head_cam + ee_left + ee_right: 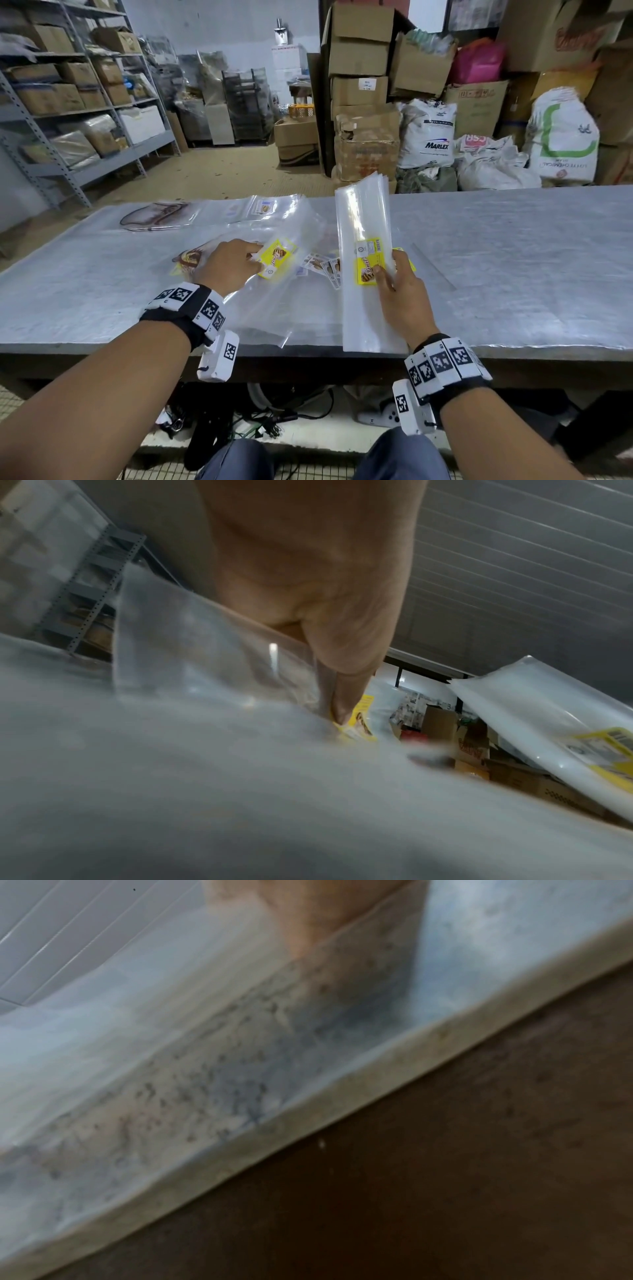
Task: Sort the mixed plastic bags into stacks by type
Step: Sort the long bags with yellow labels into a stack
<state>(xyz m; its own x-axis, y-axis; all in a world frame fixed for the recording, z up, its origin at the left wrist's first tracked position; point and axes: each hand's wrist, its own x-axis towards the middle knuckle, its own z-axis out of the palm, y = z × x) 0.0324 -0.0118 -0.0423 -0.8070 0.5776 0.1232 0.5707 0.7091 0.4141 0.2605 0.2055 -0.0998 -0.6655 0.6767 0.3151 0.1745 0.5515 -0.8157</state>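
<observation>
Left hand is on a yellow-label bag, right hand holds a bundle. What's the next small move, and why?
Probably lift the loose yellow-label bag with the left hand and lay it onto the bundle that the right hand grips upright: both carry what looks like the same yellow label.

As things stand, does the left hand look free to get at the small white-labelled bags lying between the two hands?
Probably not yet: the left hand pinches a yellow-labelled bag. The white-labelled bags lie uncovered on the table just right of it, so the path itself looks free.
</observation>
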